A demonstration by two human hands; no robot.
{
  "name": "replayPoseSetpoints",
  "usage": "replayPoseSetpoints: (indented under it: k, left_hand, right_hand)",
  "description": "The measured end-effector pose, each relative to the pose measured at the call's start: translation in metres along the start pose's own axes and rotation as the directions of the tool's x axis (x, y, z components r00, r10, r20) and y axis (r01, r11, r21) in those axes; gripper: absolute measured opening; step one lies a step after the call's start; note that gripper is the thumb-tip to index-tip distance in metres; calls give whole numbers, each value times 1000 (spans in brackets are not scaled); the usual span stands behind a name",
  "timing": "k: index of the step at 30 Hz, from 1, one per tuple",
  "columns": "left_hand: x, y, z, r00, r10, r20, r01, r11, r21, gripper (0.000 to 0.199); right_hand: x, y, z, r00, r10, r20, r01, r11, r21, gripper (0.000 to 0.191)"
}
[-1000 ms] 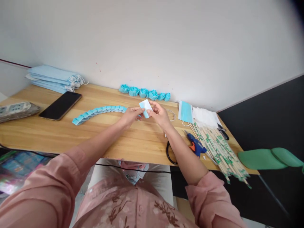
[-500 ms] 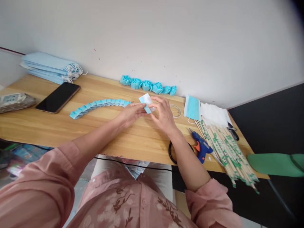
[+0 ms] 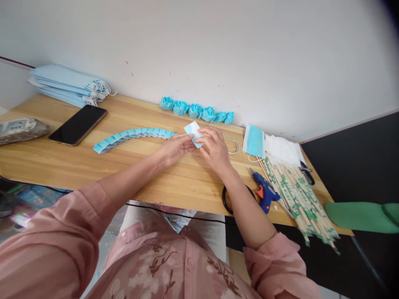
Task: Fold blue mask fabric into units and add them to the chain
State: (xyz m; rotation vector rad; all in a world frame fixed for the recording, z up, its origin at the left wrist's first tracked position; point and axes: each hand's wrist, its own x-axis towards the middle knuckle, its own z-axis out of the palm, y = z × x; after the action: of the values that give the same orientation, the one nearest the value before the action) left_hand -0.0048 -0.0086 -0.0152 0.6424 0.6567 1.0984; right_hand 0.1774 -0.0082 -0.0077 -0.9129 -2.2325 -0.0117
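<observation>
Between my two hands, above the wooden table, is a small blue-and-white piece of mask fabric (image 3: 193, 131). My left hand (image 3: 177, 148) pinches its lower left part with the thumb on top. The fingers of my right hand (image 3: 215, 150) close on its right side. To the left, a curved row of folded blue pieces (image 3: 134, 133) lies on the tabletop, its right end reaching behind my left hand. Beyond my hands, several blue fabric flowers (image 3: 195, 111) stand in a line by the wall. A roll of tape (image 3: 238, 146) lies just right of my right hand.
Left are a stack of blue masks (image 3: 67, 83), a phone (image 3: 78, 124) and a wrapped power strip (image 3: 23, 129). To the right lie a mask (image 3: 254, 140), white sheets (image 3: 282, 150), a blue glue gun (image 3: 264, 190), wrapped chopsticks (image 3: 301, 199), scissors (image 3: 307, 173) and a green object (image 3: 358, 216).
The fingers of my right hand have shifted slightly on the fabric piece, which is a little more folded over. The whole view has moved slightly.
</observation>
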Motion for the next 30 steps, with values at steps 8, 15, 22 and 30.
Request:
replayPoseSetpoints:
  k: [8,15,22,30]
  left_hand:
    - [-2,0,1,997,64,37,-68,994,88,17]
    - [-2,0,1,994,108,-6,-107,987,124,15]
    - [-4,1,5,987,158,-42,-145,965,217,21]
    - [-3,0,3,983,181,-6,-172,944,282,32]
  right_hand:
    - [-1,3,3,994,84,-70,-79,994,75,10]
    - [-3,1,4,970,212,-119,-179,954,239,5]
    - [-3,0,7,897,442,-28,-371,784,497,12]
    - [-2,-5,7,886,464,22,-411,760,503,12]
